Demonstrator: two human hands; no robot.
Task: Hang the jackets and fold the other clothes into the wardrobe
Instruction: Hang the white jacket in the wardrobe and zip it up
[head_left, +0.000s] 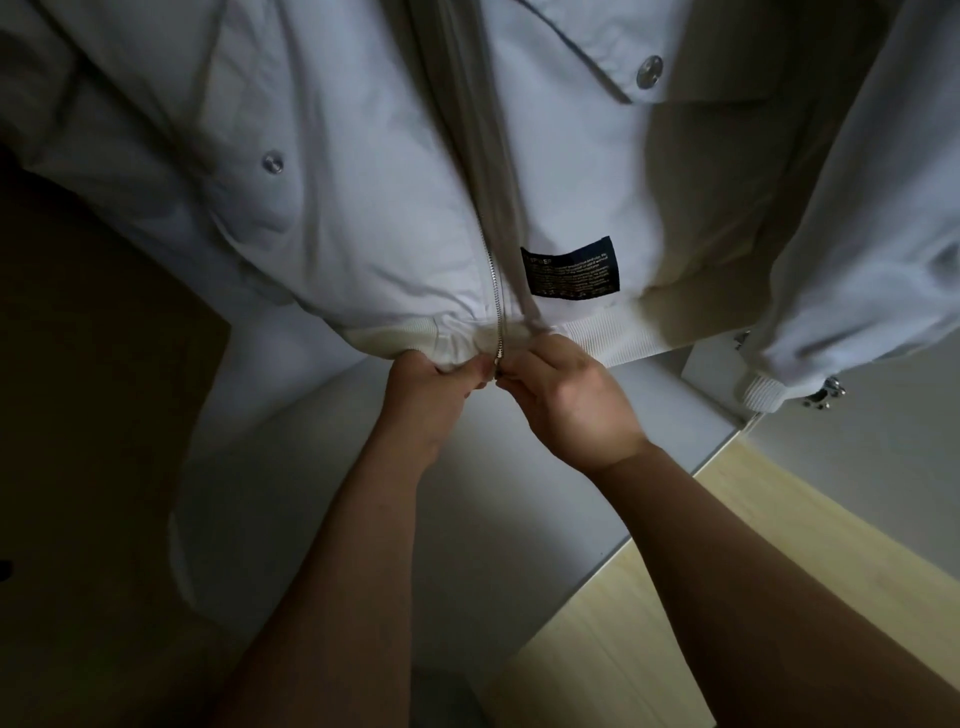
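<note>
A white jacket (337, 156) with silver snap buttons hangs in front of me inside the wardrobe, filling the top of the head view. Its metal zipper (496, 291) runs down the front to the ribbed hem (597, 345). A dark label (571, 267) is sewn beside the zipper on the right half. My left hand (431, 395) grips the left side of the hem at the zipper's bottom end. My right hand (566, 400) pinches the bottom of the zipper right beside it. The two hands almost touch.
The jacket's right sleeve with a ribbed cuff (763, 387) hangs at the right. Below is the white wardrobe floor panel (519, 493), with pale wooden flooring (727, 545) to the lower right. A dark brown surface (104, 338) stands at the left.
</note>
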